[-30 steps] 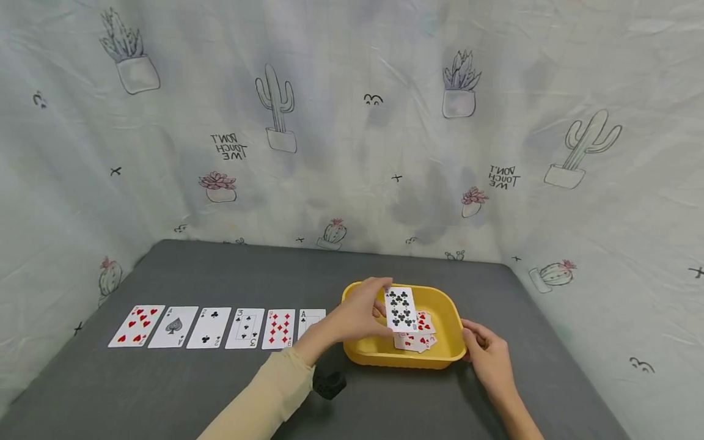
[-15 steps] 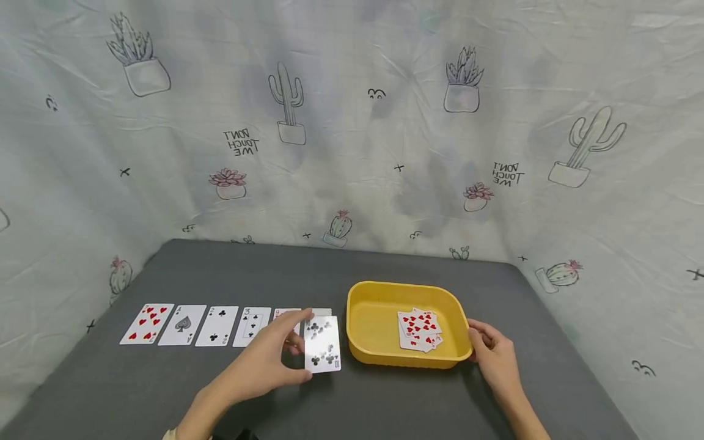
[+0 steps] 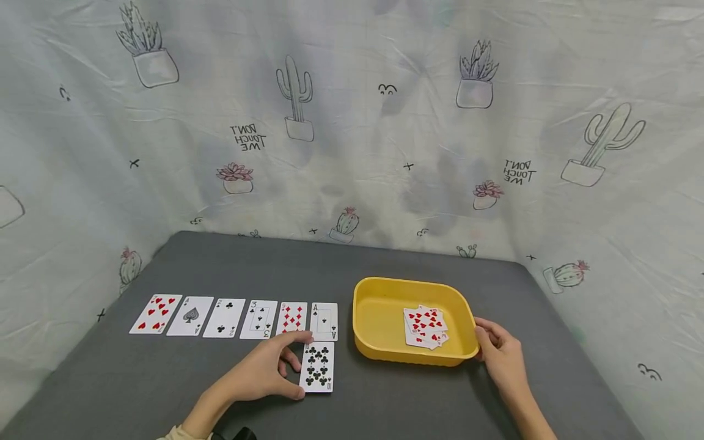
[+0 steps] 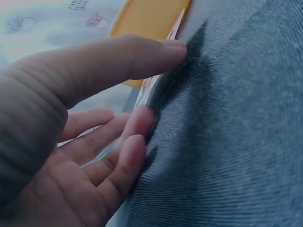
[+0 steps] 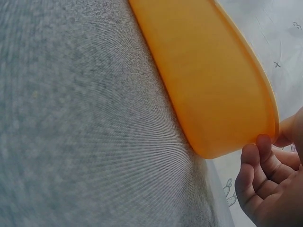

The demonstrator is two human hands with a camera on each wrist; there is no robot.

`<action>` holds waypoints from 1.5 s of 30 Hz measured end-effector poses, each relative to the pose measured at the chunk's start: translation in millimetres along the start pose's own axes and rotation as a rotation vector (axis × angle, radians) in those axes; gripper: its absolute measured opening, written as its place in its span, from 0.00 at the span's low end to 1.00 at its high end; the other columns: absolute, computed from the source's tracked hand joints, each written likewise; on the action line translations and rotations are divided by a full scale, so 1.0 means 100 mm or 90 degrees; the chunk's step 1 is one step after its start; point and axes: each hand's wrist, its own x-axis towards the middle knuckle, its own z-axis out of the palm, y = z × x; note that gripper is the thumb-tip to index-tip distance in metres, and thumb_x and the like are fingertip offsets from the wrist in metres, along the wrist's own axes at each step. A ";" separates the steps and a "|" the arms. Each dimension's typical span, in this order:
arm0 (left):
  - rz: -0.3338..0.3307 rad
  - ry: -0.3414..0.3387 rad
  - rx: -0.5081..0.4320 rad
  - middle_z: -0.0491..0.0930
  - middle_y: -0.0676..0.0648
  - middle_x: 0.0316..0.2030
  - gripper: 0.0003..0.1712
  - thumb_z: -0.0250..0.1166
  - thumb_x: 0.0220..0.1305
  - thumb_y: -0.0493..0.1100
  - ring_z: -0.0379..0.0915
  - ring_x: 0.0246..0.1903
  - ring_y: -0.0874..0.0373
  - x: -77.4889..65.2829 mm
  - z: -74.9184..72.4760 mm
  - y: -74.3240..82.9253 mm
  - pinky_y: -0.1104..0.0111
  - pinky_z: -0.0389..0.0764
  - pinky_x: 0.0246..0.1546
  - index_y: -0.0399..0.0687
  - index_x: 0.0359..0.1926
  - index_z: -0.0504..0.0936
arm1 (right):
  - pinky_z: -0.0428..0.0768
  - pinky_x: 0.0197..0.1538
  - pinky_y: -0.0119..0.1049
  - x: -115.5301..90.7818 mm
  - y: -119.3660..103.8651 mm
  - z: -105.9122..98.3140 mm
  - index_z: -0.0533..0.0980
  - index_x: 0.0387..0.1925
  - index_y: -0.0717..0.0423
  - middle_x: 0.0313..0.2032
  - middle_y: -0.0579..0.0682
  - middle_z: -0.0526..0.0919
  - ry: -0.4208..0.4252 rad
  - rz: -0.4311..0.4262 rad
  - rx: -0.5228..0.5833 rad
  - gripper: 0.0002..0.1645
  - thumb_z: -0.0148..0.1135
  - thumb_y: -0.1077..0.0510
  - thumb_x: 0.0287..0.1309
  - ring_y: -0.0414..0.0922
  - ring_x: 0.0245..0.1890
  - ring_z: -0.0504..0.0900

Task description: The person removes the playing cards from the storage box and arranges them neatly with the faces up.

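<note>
A ten of clubs point(image 3: 318, 368) lies at or very near the table, just below the ace of clubs point(image 3: 324, 321) in the head view. My left hand point(image 3: 258, 370) holds it by its left side, index finger at the top corner and thumb at the bottom. The left wrist view catches the playing card point(image 4: 147, 87) nearly edge-on between thumb and fingers. At the right end of the yellow plastic tub point(image 3: 385, 351), my right hand point(image 3: 506, 360) pinches the rim. Several overlapping heart cards point(image 3: 426, 327) lie inside the tub, partly covering one another.
Face-up cards form a row to the left: a seven of hearts point(image 3: 156, 314), ace of spades point(image 3: 190, 316), two of clubs point(image 3: 223, 318), three of clubs point(image 3: 258, 319) and nine of diamonds point(image 3: 291, 318). A patterned curtain point(image 3: 352, 122) hangs behind the grey table point(image 3: 418, 403).
My left hand has carried the ten of clubs leftward out from over the tub and lowered it below the ace of clubs. My right hand has stayed at the tub's rim.
</note>
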 end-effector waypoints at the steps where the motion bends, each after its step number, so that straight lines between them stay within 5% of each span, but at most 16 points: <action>1: 0.002 -0.001 0.008 0.79 0.49 0.44 0.51 0.83 0.40 0.46 0.73 0.25 0.59 0.00 0.01 -0.01 0.68 0.76 0.28 0.45 0.67 0.70 | 0.79 0.30 0.34 0.00 0.01 0.00 0.76 0.57 0.64 0.37 0.62 0.83 -0.001 -0.001 0.000 0.20 0.54 0.55 0.73 0.48 0.26 0.79; 5: 0.011 -0.003 0.030 0.78 0.50 0.34 0.50 0.83 0.39 0.46 0.70 0.22 0.62 0.00 0.04 -0.03 0.69 0.75 0.25 0.46 0.65 0.71 | 0.79 0.30 0.34 0.01 0.02 0.01 0.76 0.57 0.64 0.39 0.61 0.83 -0.005 0.001 -0.009 0.20 0.54 0.55 0.73 0.47 0.26 0.79; 15: 0.028 0.013 0.056 0.74 0.51 0.50 0.53 0.84 0.36 0.44 0.71 0.28 0.61 0.01 0.10 -0.04 0.70 0.74 0.26 0.43 0.66 0.69 | 0.79 0.31 0.34 0.00 -0.02 0.01 0.76 0.58 0.63 0.41 0.62 0.83 -0.007 0.020 -0.017 0.21 0.53 0.54 0.73 0.45 0.27 0.78; 45: 0.039 0.012 0.024 0.76 0.54 0.55 0.54 0.84 0.38 0.45 0.72 0.32 0.56 0.00 0.07 -0.03 0.71 0.74 0.23 0.48 0.68 0.68 | 0.79 0.31 0.34 -0.01 -0.01 0.01 0.76 0.58 0.63 0.40 0.61 0.83 0.001 0.021 -0.024 0.21 0.53 0.53 0.73 0.47 0.27 0.78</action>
